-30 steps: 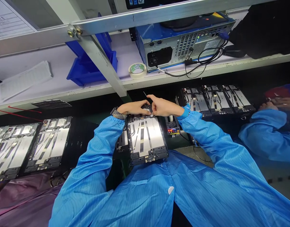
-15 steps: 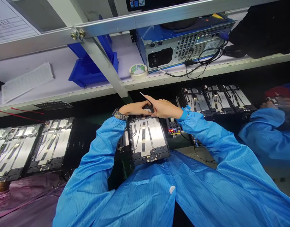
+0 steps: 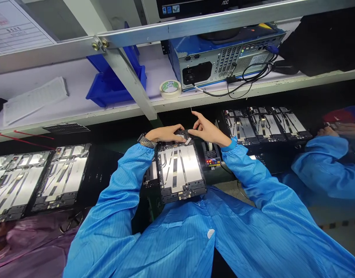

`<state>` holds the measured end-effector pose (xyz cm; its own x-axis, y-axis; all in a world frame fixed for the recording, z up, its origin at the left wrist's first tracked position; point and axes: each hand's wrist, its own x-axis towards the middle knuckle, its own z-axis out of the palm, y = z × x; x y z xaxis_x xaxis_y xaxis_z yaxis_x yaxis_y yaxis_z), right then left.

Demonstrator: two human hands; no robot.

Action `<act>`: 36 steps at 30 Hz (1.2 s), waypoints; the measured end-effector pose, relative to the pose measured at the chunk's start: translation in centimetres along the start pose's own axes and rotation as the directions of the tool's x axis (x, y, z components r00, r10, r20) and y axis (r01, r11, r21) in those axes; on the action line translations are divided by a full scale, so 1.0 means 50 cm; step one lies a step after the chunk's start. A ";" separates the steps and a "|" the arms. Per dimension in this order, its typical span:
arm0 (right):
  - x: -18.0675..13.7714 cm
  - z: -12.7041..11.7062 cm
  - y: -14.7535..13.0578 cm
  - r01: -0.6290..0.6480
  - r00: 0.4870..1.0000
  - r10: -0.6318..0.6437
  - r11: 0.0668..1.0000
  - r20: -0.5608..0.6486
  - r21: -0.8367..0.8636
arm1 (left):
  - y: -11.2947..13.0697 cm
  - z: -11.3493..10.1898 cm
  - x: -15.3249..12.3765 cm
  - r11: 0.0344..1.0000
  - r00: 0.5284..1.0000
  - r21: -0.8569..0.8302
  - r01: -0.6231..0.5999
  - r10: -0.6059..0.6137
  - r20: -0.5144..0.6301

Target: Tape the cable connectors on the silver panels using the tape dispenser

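A tablet with its inside exposed (image 3: 181,166) lies in front of my body, showing a broad silver battery area and dark parts along both ends. My left hand (image 3: 165,134) rests on its upper left end, fingers stretched and thumb apart. At the upper right corner is my right hand (image 3: 210,131), index finger raised and thumb low near the tablet. A thin pale sliver (image 3: 191,109) stands at the index fingertip; whether it is pinched or stuck there is unclear. Below the thumb, a small whitish strip (image 3: 188,141) lies on the tablet's upper part.
Similar opened tablets stand in rows at left (image 3: 61,175) and right (image 3: 262,125). A small device with a red display (image 3: 212,161) sits right of my tablet. The shelf holds a tape roll (image 3: 170,88), a blue bin (image 3: 116,90) and a computer case (image 3: 223,63). Co-workers' sleeves (image 3: 325,162) show.
My right hand has drawn back to the right and its fingers have spread apart. The whitish strip on the tablet is now uncovered. My left hand stays in place.
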<state>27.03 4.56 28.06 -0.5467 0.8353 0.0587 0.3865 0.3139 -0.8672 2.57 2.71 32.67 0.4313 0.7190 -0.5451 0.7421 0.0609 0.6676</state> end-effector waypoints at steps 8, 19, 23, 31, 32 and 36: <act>-0.002 0.045 0.037 -0.039 0.998 0.029 0.977 0.053 0.212 | -0.002 -0.008 -0.004 0.997 1.000 0.078 0.004 -0.006 0.019; -0.038 0.031 -0.024 0.177 0.951 -0.123 0.968 -0.283 0.176 | -0.005 -0.005 -0.015 0.992 0.985 0.098 -0.076 0.090 -0.146; -0.048 0.079 -0.088 0.317 0.948 -0.317 0.948 0.032 0.002 | -0.067 -0.028 -0.076 0.918 0.836 -0.174 -0.357 0.231 -0.497; 0.051 0.170 -0.103 0.399 0.874 -0.422 0.906 0.240 0.139 | -0.208 0.121 -0.153 0.772 0.597 -0.382 -0.507 -0.005 -0.802; 0.061 0.167 -0.105 0.406 0.866 -0.430 0.903 0.257 0.142 | -0.211 0.147 -0.151 0.762 0.596 -0.400 -0.509 -0.023 -0.803; 0.085 0.157 -0.119 0.439 0.831 -0.427 0.897 0.357 0.052 | -0.199 0.211 -0.130 0.704 0.617 -0.495 -0.510 -0.102 -0.780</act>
<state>16.56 2.68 29.58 -0.8842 0.3989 0.2430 0.0681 0.6249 -0.7777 -2.21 -9.90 24.23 -0.2099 0.9777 -0.0088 0.0481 0.0193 0.9987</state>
